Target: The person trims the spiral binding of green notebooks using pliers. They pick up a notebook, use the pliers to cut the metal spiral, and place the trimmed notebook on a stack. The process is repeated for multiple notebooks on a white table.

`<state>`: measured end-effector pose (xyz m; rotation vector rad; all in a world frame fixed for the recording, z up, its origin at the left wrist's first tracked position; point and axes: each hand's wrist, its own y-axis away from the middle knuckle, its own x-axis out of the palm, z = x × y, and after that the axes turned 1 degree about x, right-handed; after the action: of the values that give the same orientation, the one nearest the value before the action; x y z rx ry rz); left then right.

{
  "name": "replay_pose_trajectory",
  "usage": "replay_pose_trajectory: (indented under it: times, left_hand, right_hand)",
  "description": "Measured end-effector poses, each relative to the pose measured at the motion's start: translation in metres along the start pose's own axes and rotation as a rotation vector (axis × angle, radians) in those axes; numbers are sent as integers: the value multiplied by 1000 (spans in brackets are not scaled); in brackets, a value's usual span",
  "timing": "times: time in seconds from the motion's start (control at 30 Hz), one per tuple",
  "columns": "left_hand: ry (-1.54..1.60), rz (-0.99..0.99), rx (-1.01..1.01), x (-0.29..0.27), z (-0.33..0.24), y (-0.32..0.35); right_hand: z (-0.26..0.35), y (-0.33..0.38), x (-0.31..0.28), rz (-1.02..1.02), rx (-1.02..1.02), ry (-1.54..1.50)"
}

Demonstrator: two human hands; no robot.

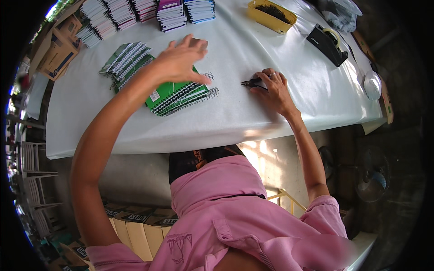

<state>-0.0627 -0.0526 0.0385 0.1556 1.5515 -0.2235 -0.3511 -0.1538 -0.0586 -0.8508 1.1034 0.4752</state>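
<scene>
My left hand (181, 63) is raised with its fingers spread, just beyond and partly over a small pile of green spiral notebooks (169, 97). Loose wire coil ends stick out past the pile's right side. Part of the pile is hidden by my hand and forearm. To the right, my right hand (276, 90) is closed around small dark-handled pliers (254, 83), their jaws pointing left toward the coil ends. Left of my forearm, more green notebooks (126, 61) lie in an overlapping, fanned heap.
Stacks of spiral notebooks (113, 16) line the table's far left edge. A yellow tray (282, 28) of small black pieces and a black tape dispenser (326, 47) sit far right. Cardboard boxes (56, 56) stand left. The table's near edge (126, 149) runs before me.
</scene>
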Motion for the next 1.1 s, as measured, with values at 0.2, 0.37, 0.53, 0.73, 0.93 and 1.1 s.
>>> replay_pose_trajectory:
  times: [0.2,0.37,0.53,0.73,0.93,1.1]
  left_hand:
    - [-179,549,-74,-2,-20,-14]
    - [-227,443,-54,9,-35,0]
    - [-326,273,7,23,-46,8]
    - [-120,508,-124,12,-31,-17]
    - [-3,460,-106,16,-8,-24]
    - [-37,648,-151,3,-11,-37]
  right_hand:
    - [56,-1,-13,47,228,102]
    - [57,27,-11,-41,-37,195]
    - [30,39,-1,-46,-28,87]
    - [21,35,6,-104,-77,140]
    - [45,31,-12,-172,56,-138]
    - [82,33,-17,-6,342,-862]
